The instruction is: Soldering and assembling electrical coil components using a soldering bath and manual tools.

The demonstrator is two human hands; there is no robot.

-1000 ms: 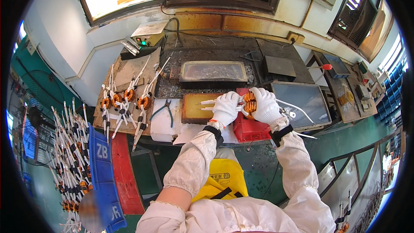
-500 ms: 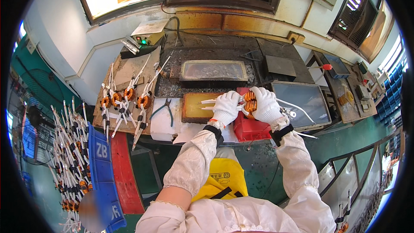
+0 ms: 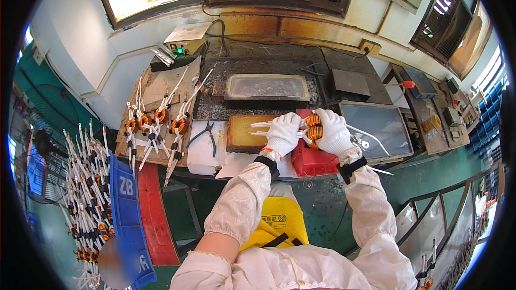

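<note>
Both my hands wear white knit gloves and hold one toroidal coil (image 3: 313, 129), wound with copper-orange wire and fitted with white sleeved leads. My right hand (image 3: 332, 133) wraps around the coil's right side, with leads sticking out beyond it to the right. On the other side, my left hand (image 3: 284, 132) is closed on the white leads (image 3: 261, 129), whose ends point left. Beneath the coil stands a red box-like block (image 3: 312, 160). Left of it, under the lead ends, sits a shallow tray of yellowish material (image 3: 244, 135).
Pliers (image 3: 205, 138) lie on white paper, beside several similar coils (image 3: 161, 117) on a board. A rectangular pot with a silvery surface (image 3: 266, 88) stands behind my hands. A grey-topped tray (image 3: 373, 129) is at right. A blue crate (image 3: 128, 204) and many coils stand at lower left.
Almost nothing differs. My hands keep hold of the coil above the red block, with only a very slight shift of the coil and its leads.
</note>
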